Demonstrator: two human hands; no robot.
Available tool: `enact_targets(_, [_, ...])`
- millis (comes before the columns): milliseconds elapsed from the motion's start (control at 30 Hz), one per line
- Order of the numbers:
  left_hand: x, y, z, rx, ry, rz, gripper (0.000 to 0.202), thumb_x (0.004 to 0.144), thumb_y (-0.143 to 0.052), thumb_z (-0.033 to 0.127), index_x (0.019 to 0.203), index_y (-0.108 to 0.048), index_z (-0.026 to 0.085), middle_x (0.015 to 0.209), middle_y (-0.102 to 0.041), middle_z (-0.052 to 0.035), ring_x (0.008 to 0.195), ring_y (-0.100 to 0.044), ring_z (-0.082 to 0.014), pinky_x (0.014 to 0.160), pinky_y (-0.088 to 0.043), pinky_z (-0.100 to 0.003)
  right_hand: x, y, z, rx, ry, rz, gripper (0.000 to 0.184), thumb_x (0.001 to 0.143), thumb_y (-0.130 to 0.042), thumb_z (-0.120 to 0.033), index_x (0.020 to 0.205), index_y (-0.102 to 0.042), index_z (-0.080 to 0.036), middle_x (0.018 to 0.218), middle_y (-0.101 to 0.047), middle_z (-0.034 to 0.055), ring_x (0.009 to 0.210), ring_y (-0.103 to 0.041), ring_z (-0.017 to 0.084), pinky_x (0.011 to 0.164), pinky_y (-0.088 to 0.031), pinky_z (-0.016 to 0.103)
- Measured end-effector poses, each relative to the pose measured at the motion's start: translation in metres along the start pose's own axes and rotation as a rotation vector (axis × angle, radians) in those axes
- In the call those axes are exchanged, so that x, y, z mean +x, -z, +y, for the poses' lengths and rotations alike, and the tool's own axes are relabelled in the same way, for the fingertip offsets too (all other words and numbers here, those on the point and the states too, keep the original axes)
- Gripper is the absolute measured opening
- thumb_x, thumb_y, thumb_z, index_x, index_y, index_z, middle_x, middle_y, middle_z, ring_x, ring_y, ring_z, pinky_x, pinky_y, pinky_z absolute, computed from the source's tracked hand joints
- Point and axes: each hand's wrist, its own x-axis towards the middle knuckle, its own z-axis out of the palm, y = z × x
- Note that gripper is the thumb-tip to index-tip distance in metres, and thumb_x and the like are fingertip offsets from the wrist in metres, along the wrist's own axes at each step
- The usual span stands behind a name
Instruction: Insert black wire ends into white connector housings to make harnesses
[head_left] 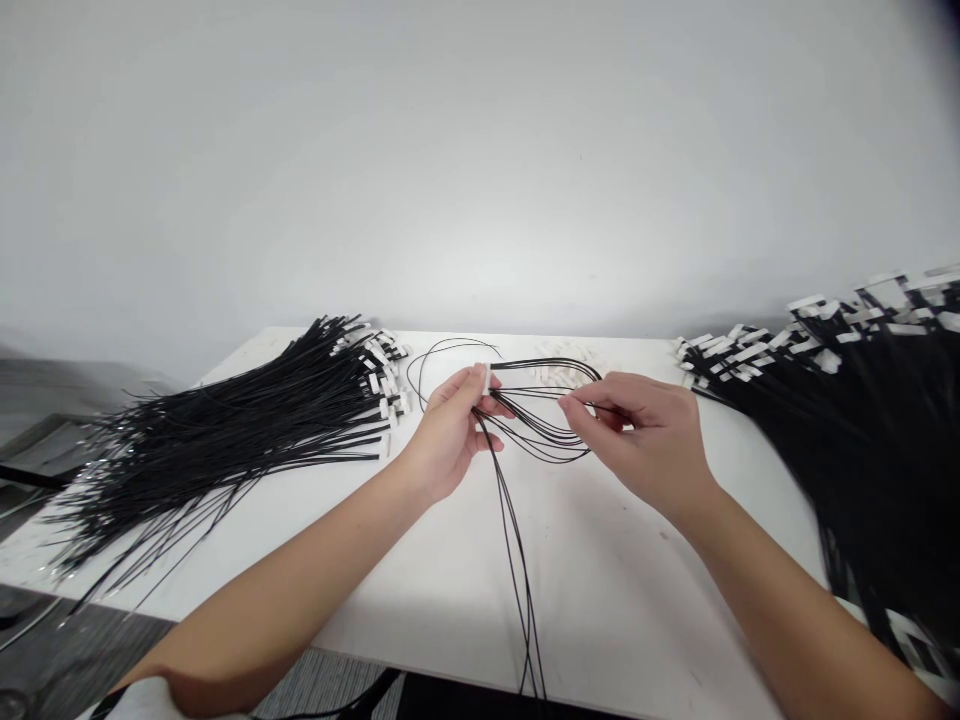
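Between thumb and fingers, my left hand [450, 430] grips a small white connector [487, 379] over the middle of the table. Thin black wires [540, 430] run from it in loops to the right, and a few hang down past the table's front edge. My right hand [645, 430] is closed in a pinch on one of these black wires, to the right of the connector. Its curled fingers hide part of the looped bundle. One thin wire arcs up behind my left hand.
On the left lies a large pile of black wires [247, 430] with white connectors at their right ends. Another heap of black wires [862, 430] with white connectors fills the right side. Small pale pieces [562, 375] lie behind my hands on the white table [450, 590]. A wall stands behind.
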Motion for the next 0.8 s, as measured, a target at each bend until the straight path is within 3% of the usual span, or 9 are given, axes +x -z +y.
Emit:
enact_targets(167, [-0.001,-0.001,0.001,-0.006,0.0,-0.001,0.033,0.069,-0.063,0.047,0.08,-0.054,0.017,0.059,-0.042,0.0023,0.063,-0.055,-0.0121,0.041,-0.039,-0.017,0.0,-0.002,0.001,-0.035,0.117,0.035,0.008,0.075,-0.058,-0.017,0.067,-0.061,-0.017,0.05,-0.041,-0.002,0.049,-0.033,0.006,0.047,-0.03,0.022])
enact_targets(467, [0.0,0.0,0.001,-0.029,0.045,-0.001,0.032,0.069,-0.064,0.046,0.08,-0.054,0.018,0.057,-0.042,0.0035,0.06,-0.054,-0.0111,0.04,-0.038,-0.017,-0.003,-0.005,0.007,-0.105,0.251,-0.006,0.01,0.078,-0.054,-0.015,0.069,-0.059,-0.017,0.056,-0.05,-0.001,0.049,-0.037,0.005,0.047,-0.034,0.02])
enact_targets(700, [0.002,0.001,-0.001,0.009,0.077,-0.01,0.031,0.07,-0.062,0.046,0.08,-0.054,0.018,0.059,-0.041,0.0031,0.06,-0.054,-0.0111,0.041,-0.04,-0.018,-0.009,-0.005,0.015,-0.564,0.503,0.008,0.008,0.077,-0.057,-0.016,0.072,-0.061,-0.02,0.058,-0.053,-0.0038,0.048,-0.036,0.004,0.047,-0.028,0.021])
enact_targets(800, [0.001,0.001,-0.002,0.044,0.094,-0.04,0.032,0.071,-0.061,0.048,0.079,-0.054,0.018,0.06,-0.042,0.0025,0.06,-0.054,-0.0115,0.041,-0.041,-0.018,-0.008,-0.006,0.011,-0.663,0.568,0.007,0.01,0.077,-0.057,-0.016,0.072,-0.063,-0.021,0.056,-0.053,-0.0047,0.046,-0.035,0.004,0.048,-0.027,0.023])
